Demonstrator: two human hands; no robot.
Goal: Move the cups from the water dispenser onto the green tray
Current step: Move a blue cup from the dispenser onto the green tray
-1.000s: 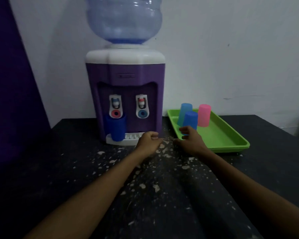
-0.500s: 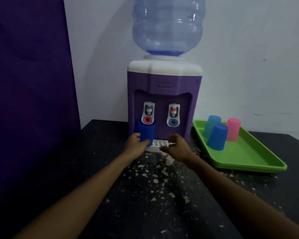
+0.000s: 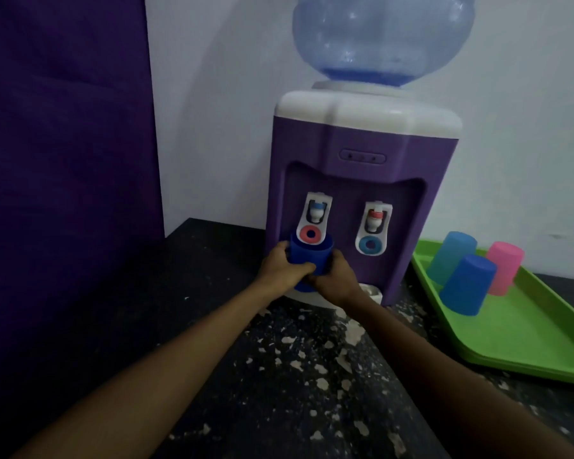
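Observation:
A dark blue cup (image 3: 309, 255) stands upright under the left tap of the purple and white water dispenser (image 3: 362, 180). My left hand (image 3: 280, 268) wraps its left side and my right hand (image 3: 335, 279) wraps its right side, so both grip the cup. The cup's base is hidden behind my fingers. To the right lies the green tray (image 3: 524, 336), carrying three upside-down cups: a light blue cup (image 3: 453, 256), a blue cup (image 3: 468, 284) and a pink cup (image 3: 504, 268).
A large clear water bottle (image 3: 381, 38) sits on top of the dispenser. The black table (image 3: 279, 376) is speckled with white flakes. A purple panel (image 3: 63, 177) stands at the left and a white wall rises behind.
Both hands have moved in to the dispenser's left tap and closed around the dark blue cup. The view has shifted left and closer.

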